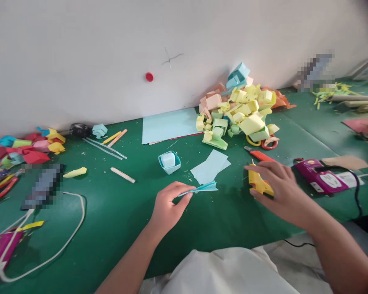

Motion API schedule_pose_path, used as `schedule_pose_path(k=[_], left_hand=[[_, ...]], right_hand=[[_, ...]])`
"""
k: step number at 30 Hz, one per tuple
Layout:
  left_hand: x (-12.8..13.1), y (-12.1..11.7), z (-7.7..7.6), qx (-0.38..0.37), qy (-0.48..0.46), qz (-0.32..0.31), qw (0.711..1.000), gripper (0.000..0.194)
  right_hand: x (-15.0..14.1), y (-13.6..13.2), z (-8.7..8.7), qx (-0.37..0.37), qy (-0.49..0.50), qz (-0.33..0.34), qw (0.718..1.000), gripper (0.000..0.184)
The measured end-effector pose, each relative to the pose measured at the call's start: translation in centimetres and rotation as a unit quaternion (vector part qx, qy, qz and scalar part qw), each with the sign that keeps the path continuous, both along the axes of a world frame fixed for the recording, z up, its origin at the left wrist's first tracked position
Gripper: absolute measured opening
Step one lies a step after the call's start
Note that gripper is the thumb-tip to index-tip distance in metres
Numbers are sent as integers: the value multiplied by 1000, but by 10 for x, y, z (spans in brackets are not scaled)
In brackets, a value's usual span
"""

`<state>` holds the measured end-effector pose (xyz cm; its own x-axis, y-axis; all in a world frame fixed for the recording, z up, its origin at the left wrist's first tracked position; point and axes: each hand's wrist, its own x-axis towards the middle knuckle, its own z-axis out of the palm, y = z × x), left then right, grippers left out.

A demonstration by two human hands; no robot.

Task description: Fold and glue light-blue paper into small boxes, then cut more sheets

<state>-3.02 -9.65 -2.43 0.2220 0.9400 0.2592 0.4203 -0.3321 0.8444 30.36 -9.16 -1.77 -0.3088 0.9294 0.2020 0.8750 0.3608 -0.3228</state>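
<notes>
My left hand pinches a folded strip of light blue paper between thumb and fingers, its free end pointing right. To the right, my right hand curves around a yellow hot glue gun, thumb on the near side and fingers over the top. Part of the glue gun is hidden by the hand. Just beyond the left hand lie flat light blue paper pieces, overlapping each other. A small blue paper box with a paler block inside sits to their left.
A heap of folded paper pieces rests against the wall, scissors at its foot. A red-handled cutter and a purple box with a black cable lie right. Leftward are a phone, white cable and glue sticks.
</notes>
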Motion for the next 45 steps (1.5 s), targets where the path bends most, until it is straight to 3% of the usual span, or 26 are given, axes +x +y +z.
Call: schedule_pose_path(k=[4, 7, 15, 21, 39, 45], left_hand=[[1, 0, 1, 0, 3, -2, 1000, 17], [1, -1, 2, 0, 1, -2, 1000, 18], [0, -2, 3, -11, -11, -9, 1000, 20], [-1, -2, 2, -24, -15, -27, 999, 21], [-3, -4, 1, -24, 14, -63, 998, 24], [-4, -3, 5, -88, -35, -87, 992, 18]], right_hand=[[-51, 5, 19, -75, 103, 163, 978, 47], [-76, 13, 24, -101, 146, 217, 960, 43], [-84, 39, 13, -166, 259, 330, 893, 36], [-85, 43, 9, -224, 307, 347, 857, 29], [-80, 47, 2, -221, 323, 360, 847, 26], [-84, 46, -4, -220, 350, 348, 841, 24]])
